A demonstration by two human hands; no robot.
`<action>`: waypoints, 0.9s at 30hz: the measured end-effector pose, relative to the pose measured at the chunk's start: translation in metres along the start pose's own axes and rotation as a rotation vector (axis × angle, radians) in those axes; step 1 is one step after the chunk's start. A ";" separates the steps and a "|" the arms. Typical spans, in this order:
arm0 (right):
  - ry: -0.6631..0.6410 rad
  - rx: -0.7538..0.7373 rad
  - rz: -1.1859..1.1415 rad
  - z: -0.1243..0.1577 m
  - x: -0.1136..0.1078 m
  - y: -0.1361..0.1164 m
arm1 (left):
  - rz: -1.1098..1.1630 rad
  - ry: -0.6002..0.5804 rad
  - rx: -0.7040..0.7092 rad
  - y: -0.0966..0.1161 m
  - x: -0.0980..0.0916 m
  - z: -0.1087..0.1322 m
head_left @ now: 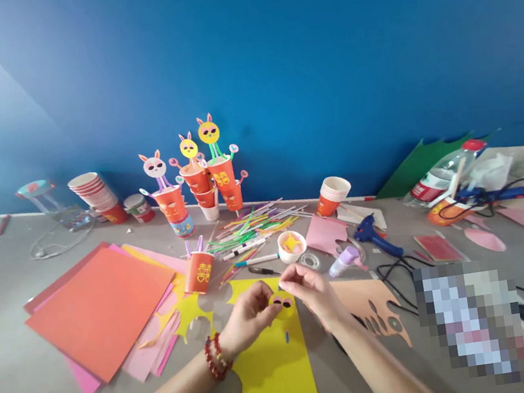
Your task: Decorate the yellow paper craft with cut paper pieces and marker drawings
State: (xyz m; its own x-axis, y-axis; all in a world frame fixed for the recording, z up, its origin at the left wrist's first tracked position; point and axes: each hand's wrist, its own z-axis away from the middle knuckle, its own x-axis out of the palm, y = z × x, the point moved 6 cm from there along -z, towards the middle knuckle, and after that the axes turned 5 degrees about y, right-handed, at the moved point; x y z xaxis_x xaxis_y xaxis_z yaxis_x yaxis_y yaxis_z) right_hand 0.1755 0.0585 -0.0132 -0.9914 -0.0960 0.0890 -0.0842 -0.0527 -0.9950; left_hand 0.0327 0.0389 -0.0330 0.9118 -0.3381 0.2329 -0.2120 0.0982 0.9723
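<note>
My left hand [252,315], with red bead bracelets at the wrist, is closed with thumb and fingers on the left edge of a round yellow paper face [285,310]. The face has dark eyes on pink patches. At its upper edge my right hand [311,290] makes a pinch; a small whitish bit shows at the fingertips, too small to name. Both hands are above a cut yellow paper sheet [280,376]. A small blue piece [287,336] shows just below the face.
Behind my hands are a red cup [199,273], a white bowl [292,247] of paper pieces, and colourful sticks [256,223]. Finished cup figures [220,173] stand by the blue wall. Orange paper [107,309] lies left; a blue glue gun [375,236] with black cable lies right.
</note>
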 end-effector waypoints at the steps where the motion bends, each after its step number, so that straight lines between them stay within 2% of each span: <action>1: -0.003 -0.003 0.002 0.000 0.000 0.000 | -0.003 -0.003 -0.005 0.000 0.001 0.000; 13: -0.037 -0.017 0.038 0.002 -0.001 -0.005 | -0.035 -0.022 -0.061 -0.006 0.002 0.000; 27: -0.042 -0.020 0.042 0.002 0.000 -0.005 | 0.011 -0.010 -0.120 0.002 0.004 -0.001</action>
State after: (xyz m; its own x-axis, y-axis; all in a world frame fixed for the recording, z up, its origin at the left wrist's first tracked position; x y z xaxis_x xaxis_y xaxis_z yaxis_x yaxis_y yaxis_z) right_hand 0.1766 0.0567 -0.0086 -0.9890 -0.1397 0.0484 -0.0449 -0.0283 -0.9986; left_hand 0.0359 0.0387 -0.0305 0.9063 -0.3452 0.2439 -0.1773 0.2133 0.9608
